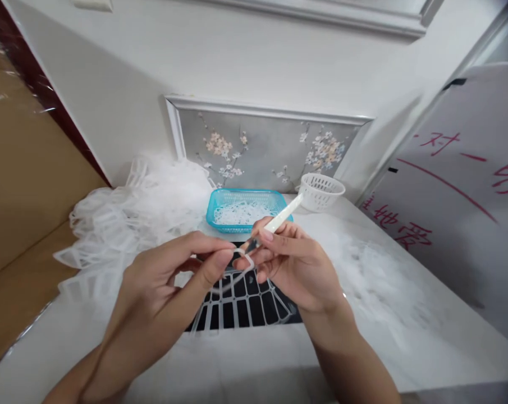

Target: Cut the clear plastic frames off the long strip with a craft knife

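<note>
My left hand pinches a thin, translucent white rectangular frame between thumb and forefinger. In my right hand is a craft knife with a cream handle, slanting up and away to the right. Its short metal blade points down-left and lies close against the frame's corner; whether it cuts into it I cannot tell. Under both hands lies a black mat with several translucent frames laid out in rows on it. Part of the held frame is hidden behind my left fingers.
Beyond the hands stands a blue plastic basket with small white pieces inside. A white round basket is to its right. Translucent frames are heaped at left, and a flatter whitish pile spreads at right. A cardboard box borders the left.
</note>
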`<state>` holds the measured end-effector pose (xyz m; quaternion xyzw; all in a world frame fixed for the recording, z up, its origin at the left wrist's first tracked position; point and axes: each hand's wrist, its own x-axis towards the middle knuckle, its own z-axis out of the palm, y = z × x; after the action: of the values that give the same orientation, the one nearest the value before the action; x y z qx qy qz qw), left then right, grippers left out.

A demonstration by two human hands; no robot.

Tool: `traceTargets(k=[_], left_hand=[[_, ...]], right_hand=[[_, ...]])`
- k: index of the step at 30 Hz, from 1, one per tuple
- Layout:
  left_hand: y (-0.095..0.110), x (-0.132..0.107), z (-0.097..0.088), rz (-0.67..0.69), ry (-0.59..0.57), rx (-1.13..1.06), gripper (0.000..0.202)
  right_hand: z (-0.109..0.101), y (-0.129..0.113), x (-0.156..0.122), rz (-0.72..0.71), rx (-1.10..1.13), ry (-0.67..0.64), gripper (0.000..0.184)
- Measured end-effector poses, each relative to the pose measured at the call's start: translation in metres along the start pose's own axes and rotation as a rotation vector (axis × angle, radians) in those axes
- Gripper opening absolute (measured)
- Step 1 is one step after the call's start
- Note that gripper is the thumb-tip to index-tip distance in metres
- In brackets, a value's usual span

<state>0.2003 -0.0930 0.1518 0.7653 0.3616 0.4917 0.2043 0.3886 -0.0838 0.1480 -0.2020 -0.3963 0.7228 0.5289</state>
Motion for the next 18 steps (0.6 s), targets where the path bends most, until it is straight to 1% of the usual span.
traceTargets(k=[3,5,7,10,15,18], left_hand=[[0.007,-0.003,0.007,-0.105,0.096,-0.063,0.011],[0.013,-0.004,0.011,-0.16,0.134,-0.084,0.01],[0.016,-0.004,0.012,-0.197,0.137,-0.079,0.01],[0.017,-0.005,0.011,-0.214,0.136,-0.097,0.012],[0.014,-0.007,0.01,-0.304,0.122,-0.314,0.016],[0.012,-0.007,0.009,-0.317,0.093,-0.405,0.017]], right_hand=[[0.002,-0.001,-0.002,0.026,0.059,-0.013,0.016],[0.004,-0.001,-0.003,0.015,0.089,-0.027,0.016],[0.004,-0.001,-0.005,-0.007,0.107,-0.034,0.014],[0.004,-0.002,-0.008,-0.009,0.112,-0.032,0.013],[0.003,-0.003,-0.01,0.018,0.131,-0.04,0.012],[0.004,-0.003,-0.011,0.015,0.129,-0.04,0.012]])
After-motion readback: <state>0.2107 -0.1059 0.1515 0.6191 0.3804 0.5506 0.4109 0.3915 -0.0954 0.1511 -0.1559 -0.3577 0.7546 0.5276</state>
